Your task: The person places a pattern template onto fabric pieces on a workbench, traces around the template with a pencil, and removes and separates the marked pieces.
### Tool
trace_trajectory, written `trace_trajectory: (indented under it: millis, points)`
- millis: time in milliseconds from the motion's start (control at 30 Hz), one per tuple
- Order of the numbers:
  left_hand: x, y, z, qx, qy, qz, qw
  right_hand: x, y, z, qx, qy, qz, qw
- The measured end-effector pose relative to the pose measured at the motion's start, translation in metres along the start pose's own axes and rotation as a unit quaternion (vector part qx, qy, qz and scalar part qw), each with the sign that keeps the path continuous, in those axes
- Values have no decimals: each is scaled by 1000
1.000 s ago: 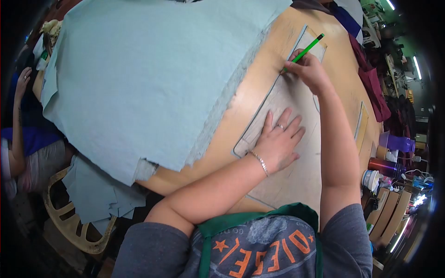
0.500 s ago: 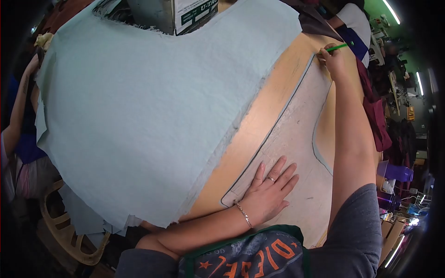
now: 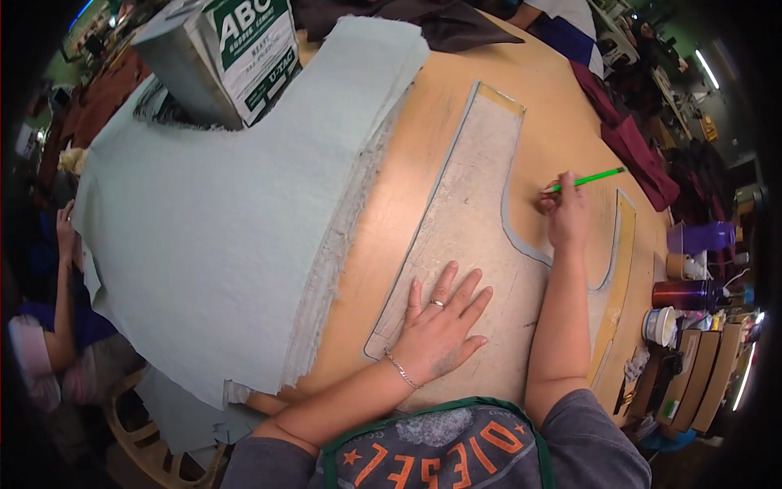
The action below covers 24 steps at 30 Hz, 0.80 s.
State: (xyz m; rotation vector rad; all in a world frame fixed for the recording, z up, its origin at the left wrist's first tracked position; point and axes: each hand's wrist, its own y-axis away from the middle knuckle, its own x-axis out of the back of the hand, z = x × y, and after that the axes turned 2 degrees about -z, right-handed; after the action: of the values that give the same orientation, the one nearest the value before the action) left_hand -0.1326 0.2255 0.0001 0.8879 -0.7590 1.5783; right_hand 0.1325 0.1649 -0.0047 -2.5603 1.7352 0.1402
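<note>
My left hand (image 3: 444,330) lies flat, fingers spread, on a pale, worn pattern template (image 3: 464,212) with a curved cut-out on its right side. Thin grey-blue edging shows along the template's outline. In my right hand (image 3: 564,213) is a green pencil (image 3: 599,177), pinched between the fingers, its far end pointing right. That hand is over the bare tabletop inside the curve, and whether the pencil tip touches anything I cannot tell. To the left spreads a stack of light blue-grey fabric (image 3: 220,212) with frayed edges.
A large rubber cement can (image 3: 236,61) stands at the fabric's far edge. Dark cloth (image 3: 407,20) lies at the back of the wooden table (image 3: 371,269); maroon cloth (image 3: 631,155) hangs at the right. Cups, a tub (image 3: 660,326) and boxes line the right. Another person's hand (image 3: 65,232) is at the left.
My right hand with the pencil has moved from the template's far tip back toward me, into the curve. My left hand stays on the template. The view has shifted, showing more on the right.
</note>
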Motion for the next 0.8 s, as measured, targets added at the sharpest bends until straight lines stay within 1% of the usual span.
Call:
trace_trajectory:
  millis: [100, 133, 233, 333, 433, 533, 567, 667, 733, 800]
  points:
    - [1, 0, 2, 3, -10, -1, 1000, -15, 13, 16, 26, 6, -8, 1000]
    - [1, 0, 2, 3, -11, -1, 1000, -19, 12, 17, 33, -15, 4, 999]
    - [3, 1, 1, 5, -18, -3, 1000, -28, 5, 0, -1, 21, 15, 1000]
    - [5, 0, 3, 8, -26, -10, 1000, -37, 5, -11, -38, 115, -3, 993]
    - [6, 0, 4, 10, -34, -12, 999, -40, 4, 7, 13, 166, -3, 986]
    - [8, -2, 6, 11, -27, -15, 999, -34, 5, 17, 114, 335, 23, 935]
    - [9, -3, 7, 10, -22, -16, 1000, -32, 5, 17, 108, 333, 24, 936]
    - [15, -18, 10, 57, 12, 12, 998, -38, 10, 11, 105, 336, 20, 936]
    - [23, -44, -3, 54, 45, 125, 990, -41, 11, 17, 120, 345, 4, 931]
    - [31, -82, -25, 56, 51, 218, 973, -47, 18, 14, 126, 315, 7, 941]
